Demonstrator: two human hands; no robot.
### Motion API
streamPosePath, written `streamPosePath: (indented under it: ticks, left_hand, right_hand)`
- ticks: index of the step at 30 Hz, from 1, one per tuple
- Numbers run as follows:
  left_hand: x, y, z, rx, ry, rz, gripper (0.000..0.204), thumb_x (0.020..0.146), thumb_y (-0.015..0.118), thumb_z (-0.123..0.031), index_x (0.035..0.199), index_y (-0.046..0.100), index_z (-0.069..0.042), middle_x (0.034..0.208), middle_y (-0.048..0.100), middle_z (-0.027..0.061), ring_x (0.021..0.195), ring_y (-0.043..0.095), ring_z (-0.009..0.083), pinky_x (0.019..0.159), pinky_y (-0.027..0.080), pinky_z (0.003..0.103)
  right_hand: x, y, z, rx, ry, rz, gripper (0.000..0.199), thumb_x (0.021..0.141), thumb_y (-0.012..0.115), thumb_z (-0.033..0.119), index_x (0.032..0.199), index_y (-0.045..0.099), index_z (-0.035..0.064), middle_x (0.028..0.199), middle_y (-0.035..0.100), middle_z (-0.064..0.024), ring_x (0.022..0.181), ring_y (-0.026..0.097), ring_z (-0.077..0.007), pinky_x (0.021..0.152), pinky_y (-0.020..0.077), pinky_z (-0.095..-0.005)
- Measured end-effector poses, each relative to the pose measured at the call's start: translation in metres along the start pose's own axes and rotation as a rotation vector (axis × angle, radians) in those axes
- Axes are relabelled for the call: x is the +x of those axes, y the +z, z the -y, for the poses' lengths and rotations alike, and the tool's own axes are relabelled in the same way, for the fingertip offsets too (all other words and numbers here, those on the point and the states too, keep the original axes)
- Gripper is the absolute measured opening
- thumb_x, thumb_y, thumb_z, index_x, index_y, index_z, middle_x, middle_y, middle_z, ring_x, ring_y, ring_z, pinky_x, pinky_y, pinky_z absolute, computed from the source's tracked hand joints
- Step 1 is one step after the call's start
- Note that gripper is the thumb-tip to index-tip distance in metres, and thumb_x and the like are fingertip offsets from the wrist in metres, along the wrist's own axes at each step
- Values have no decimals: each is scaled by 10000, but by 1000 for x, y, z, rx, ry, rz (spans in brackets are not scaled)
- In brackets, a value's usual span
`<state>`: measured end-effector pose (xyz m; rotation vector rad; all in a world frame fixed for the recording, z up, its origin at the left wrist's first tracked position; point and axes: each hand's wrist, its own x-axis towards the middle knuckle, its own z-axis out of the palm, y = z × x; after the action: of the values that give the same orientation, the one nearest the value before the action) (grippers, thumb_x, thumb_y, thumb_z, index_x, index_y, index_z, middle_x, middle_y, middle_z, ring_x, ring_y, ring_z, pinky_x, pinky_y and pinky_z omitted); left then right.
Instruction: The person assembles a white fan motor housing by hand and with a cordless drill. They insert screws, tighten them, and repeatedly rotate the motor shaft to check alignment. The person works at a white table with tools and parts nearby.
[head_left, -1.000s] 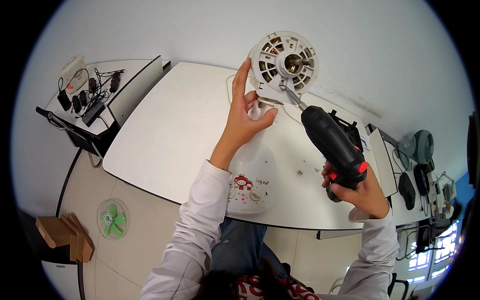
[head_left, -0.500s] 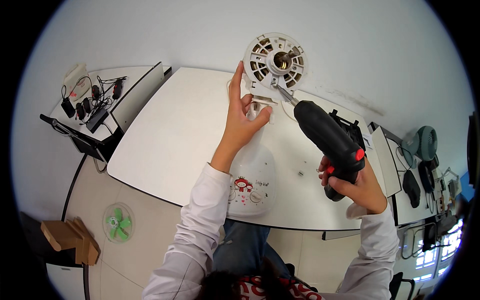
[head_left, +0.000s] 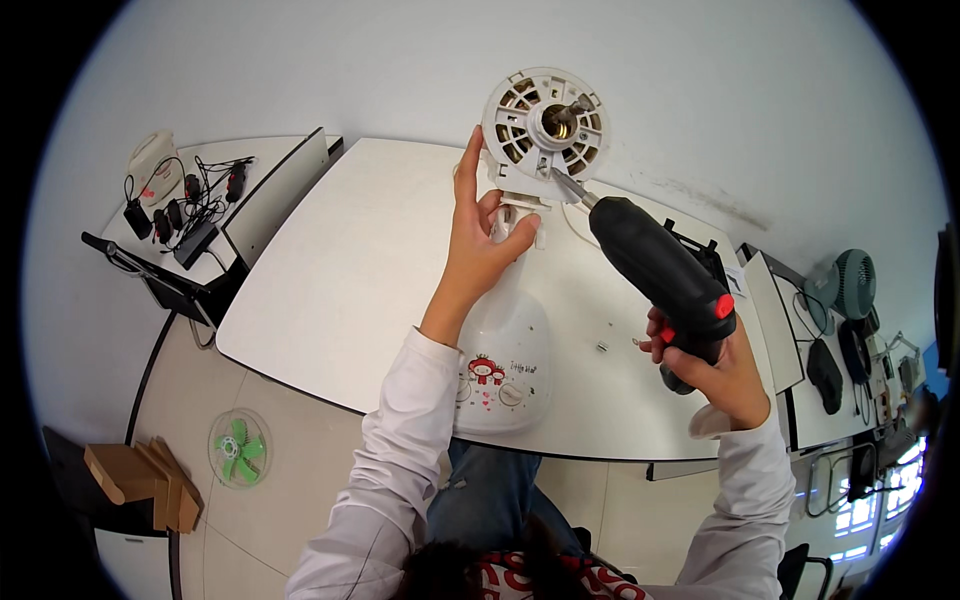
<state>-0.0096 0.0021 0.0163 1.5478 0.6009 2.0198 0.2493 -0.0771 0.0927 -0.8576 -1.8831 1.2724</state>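
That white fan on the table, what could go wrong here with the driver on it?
The black power screwdriver meets the round motor housing at a slant, so its bit might slip. The left hand grips the neck just below, near that tip. Small screws lie loose on the white table and could roll.

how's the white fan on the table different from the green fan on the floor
The white fan stands on the white table, its blades and grille off and the motor housing bare; the small green fan lies on the floor, green blades inside its round guard. The left hand grips the white fan's neck while the right hand aims a black power screwdriver at it; nobody touches the green one. Both are small fans.
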Motion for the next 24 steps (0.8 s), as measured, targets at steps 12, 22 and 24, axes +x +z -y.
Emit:
streamPosePath:
  ticks: [12,22,24]
  left_hand:
    - [0,-2,-4,-31,-1,32,966,751,650,-19,1517,69,-103,1530,168,109,1273,462,296,1014,432,382]
    - [-1,-2,-9,-32,-6,49,990,743,672,-56,1516,54,-88,1528,207,123,1250,491,291,1028,412,394]
    - [-1,-2,-9,-28,5,51,996,740,674,-63,1516,50,-85,1529,204,123,1251,490,294,1033,407,398]
  right_hand:
    - [10,-13,4,21,4,-26,453,771,612,19,1213,518,-8,1036,592,-89,877,581,-131,704,554,-302]
    - [9,-17,6,48,39,2,473,760,611,4,1224,517,-5,1043,591,-103,884,579,-139,693,549,-305]
    - [9,-16,6,28,22,14,455,761,609,2,1208,522,-4,1025,591,-99,867,577,-136,685,546,-301]
